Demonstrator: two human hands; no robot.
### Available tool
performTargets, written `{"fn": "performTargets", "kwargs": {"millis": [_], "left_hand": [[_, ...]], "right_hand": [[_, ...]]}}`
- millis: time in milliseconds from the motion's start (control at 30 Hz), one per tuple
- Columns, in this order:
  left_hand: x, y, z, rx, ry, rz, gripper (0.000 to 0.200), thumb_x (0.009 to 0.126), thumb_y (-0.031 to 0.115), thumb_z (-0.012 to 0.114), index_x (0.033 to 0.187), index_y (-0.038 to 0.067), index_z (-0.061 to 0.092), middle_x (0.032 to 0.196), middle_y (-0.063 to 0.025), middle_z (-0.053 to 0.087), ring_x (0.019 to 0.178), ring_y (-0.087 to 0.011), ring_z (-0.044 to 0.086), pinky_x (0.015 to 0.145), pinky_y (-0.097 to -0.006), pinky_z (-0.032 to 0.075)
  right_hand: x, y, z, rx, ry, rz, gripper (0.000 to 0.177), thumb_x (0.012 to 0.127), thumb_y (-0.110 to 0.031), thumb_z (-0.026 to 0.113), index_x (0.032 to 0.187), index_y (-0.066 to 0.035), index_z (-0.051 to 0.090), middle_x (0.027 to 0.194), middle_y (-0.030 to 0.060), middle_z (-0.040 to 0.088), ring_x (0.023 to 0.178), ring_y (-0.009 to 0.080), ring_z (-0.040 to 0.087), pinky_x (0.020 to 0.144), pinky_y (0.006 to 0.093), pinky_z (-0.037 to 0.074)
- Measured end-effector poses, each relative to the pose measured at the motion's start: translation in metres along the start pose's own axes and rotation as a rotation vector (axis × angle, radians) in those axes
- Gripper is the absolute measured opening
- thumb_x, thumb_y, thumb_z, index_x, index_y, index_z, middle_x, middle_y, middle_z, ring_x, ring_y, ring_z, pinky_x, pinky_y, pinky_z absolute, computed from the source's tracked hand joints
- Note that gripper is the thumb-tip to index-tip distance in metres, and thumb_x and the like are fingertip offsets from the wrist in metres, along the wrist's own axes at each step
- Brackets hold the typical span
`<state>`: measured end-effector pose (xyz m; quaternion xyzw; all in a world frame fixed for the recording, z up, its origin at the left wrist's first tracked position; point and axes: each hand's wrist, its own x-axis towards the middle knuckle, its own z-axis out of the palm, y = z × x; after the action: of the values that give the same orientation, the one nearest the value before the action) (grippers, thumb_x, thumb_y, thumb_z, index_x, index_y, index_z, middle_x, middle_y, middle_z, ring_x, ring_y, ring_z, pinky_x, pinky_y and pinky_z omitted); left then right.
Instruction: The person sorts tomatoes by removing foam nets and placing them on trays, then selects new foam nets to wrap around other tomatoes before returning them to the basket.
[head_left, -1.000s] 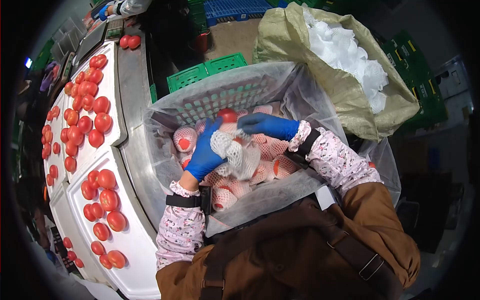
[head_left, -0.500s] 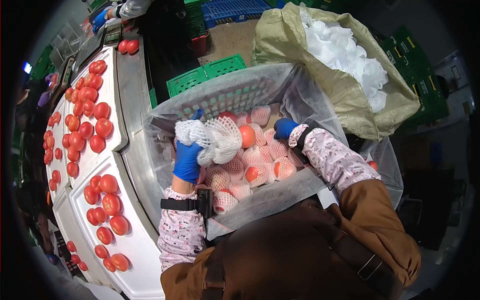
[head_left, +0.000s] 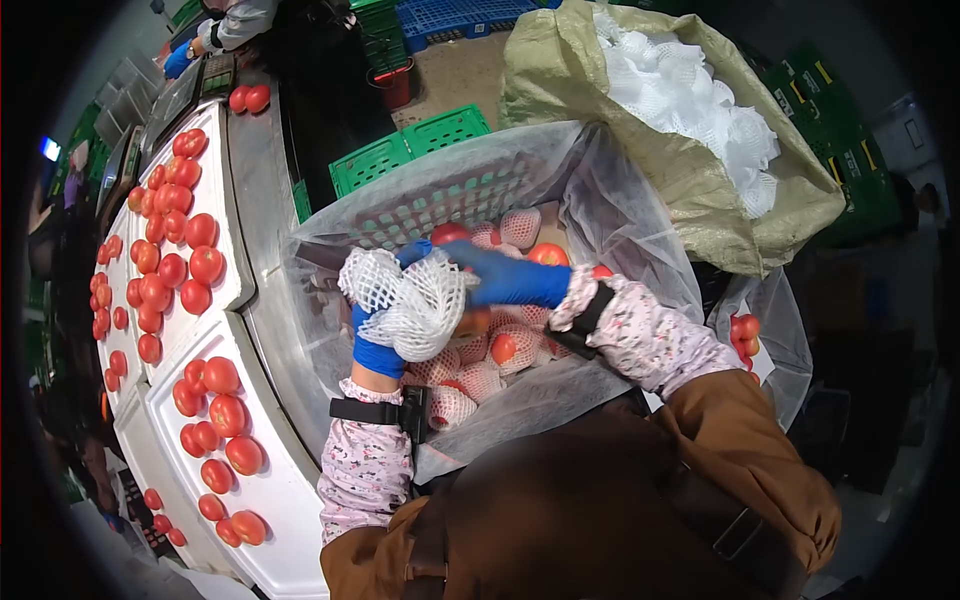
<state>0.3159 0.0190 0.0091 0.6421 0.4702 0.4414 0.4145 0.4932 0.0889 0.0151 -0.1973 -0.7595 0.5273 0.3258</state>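
Note:
My left hand [head_left: 376, 352], in a blue glove, is closed around a bunch of white foam net sleeves [head_left: 425, 315] above the left side of a lined crate [head_left: 370, 222]. My right hand [head_left: 515, 280], gloved in blue too, reaches across to the right edge of these sleeves; its fingers are smeared by motion, so their grip does not show. Under both hands lie tomatoes in foam nets [head_left: 520, 228]. A tomato [head_left: 548, 254] with its red top showing sits just behind my right hand, and another red tomato [head_left: 450, 233] is beyond the sleeves.
Left of the crate, white trays [head_left: 285, 500] hold several loose tomatoes [head_left: 228, 415]. A big woven sack [head_left: 690, 220] of white foam nets [head_left: 700, 110] stands at the back right. A green crate [head_left: 410, 148] is behind. At top left is another person's gloved hand [head_left: 180, 60].
My right hand has moved left from the crate's right side to the foam sleeves. My left hand still holds the sleeves. A tomato by my right hand is now more exposed.

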Motion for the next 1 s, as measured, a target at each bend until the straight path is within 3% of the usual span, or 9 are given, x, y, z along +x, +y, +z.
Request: {"fn": "performTargets", "kwargs": {"millis": [133,200,267,467,567,667,733,833,1000], "left_hand": [[-0.002,-0.063,0.012,-0.111,0.174,-0.012,0.038,0.086,0.024,0.038,0.117,0.003,0.045,0.112,-0.0126,0.052,0.104,-0.0255,0.049,0.093,-0.0389,0.037],[-0.01,-0.039,0.004,-1.08,0.263,-0.297,0.037,0.085,0.017,0.042,0.119,0.004,0.043,0.115,-0.0111,0.05,0.107,-0.0264,0.049,0.094,-0.0372,0.038],[-0.008,-0.033,0.003,-1.23,0.441,-0.633,0.049,0.076,0.005,0.049,0.125,0.004,0.039,0.116,-0.0096,0.05,0.106,-0.023,0.05,0.091,-0.0349,0.041],[-0.018,-0.015,0.008,-1.188,0.127,-0.489,0.045,0.086,0.016,0.05,0.127,0.006,0.037,0.124,-0.0083,0.046,0.111,-0.021,0.047,0.094,-0.035,0.04],[-0.018,-0.033,0.007,-1.198,0.164,-0.412,0.045,0.089,0.021,0.046,0.129,0.007,0.033,0.127,-0.0079,0.043,0.114,-0.0206,0.044,0.095,-0.0353,0.039],[-0.017,-0.047,-0.001,-1.271,0.215,-0.37,0.042,0.09,0.019,0.043,0.129,0.005,0.033,0.127,-0.0085,0.043,0.114,-0.0213,0.044,0.096,-0.0356,0.038],[-0.013,-0.066,-0.02,-1.508,0.067,-0.162,0.04,0.09,0.017,0.042,0.127,0.002,0.035,0.125,-0.0093,0.044,0.114,-0.0229,0.044,0.095,-0.0366,0.039],[-0.006,-0.02,-0.019,-1.106,0.569,-0.45,0.038,0.086,0.014,0.047,0.122,0.001,0.04,0.119,-0.0112,0.049,0.107,-0.0239,0.05,0.089,-0.0361,0.044],[-0.008,-0.025,-0.019,-1.021,0.617,-0.364,0.037,0.083,0.012,0.05,0.118,0.002,0.045,0.113,-0.0116,0.053,0.101,-0.0238,0.054,0.086,-0.0355,0.046]], "right_hand": [[0.003,0.06,0.02,0.103,-0.232,0.377,0.039,0.075,-0.021,0.064,0.109,-0.005,0.054,0.103,0.0125,0.059,0.097,0.02,0.054,0.087,0.0307,0.04],[0.006,0.032,0.004,0.074,-0.153,0.456,0.036,0.075,-0.018,0.063,0.107,-0.004,0.056,0.103,0.0105,0.06,0.096,0.0179,0.055,0.086,0.0288,0.041],[0.007,0.027,-0.005,0.596,-0.069,0.414,0.034,0.081,-0.016,0.056,0.11,0.0,0.054,0.109,0.0068,0.057,0.097,0.0139,0.053,0.088,0.0282,0.04],[0.016,-0.013,-0.006,0.879,-0.026,0.403,0.041,0.08,-0.018,0.053,0.116,0.002,0.048,0.114,0.008,0.054,0.103,0.0154,0.05,0.092,0.0286,0.037],[0.032,-0.007,-0.01,-0.154,-0.172,0.072,0.052,0.08,-0.026,0.056,0.124,-0.002,0.041,0.117,0.0101,0.05,0.11,0.0183,0.045,0.094,0.0313,0.033],[0.033,-0.011,-0.036,0.022,-0.417,0.153,0.057,0.078,-0.029,0.058,0.126,-0.004,0.04,0.119,0.0132,0.048,0.111,0.02,0.044,0.094,0.0328,0.032],[0.021,-0.017,-0.058,-0.132,-0.343,0.439,0.048,0.077,-0.027,0.058,0.116,-0.002,0.049,0.108,0.0156,0.054,0.098,0.0221,0.052,0.085,0.032,0.039],[-0.015,0.062,-0.084,-0.874,-0.654,0.868,0.038,0.076,-0.025,0.059,0.107,-0.004,0.056,0.096,0.0131,0.06,0.086,0.02,0.056,0.078,0.0295,0.043],[-0.049,0.069,-0.032,-0.237,-0.402,0.56,0.057,0.071,-0.029,0.064,0.121,-0.009,0.046,0.11,0.0163,0.053,0.089,0.0265,0.058,0.077,0.0349,0.045]]}}
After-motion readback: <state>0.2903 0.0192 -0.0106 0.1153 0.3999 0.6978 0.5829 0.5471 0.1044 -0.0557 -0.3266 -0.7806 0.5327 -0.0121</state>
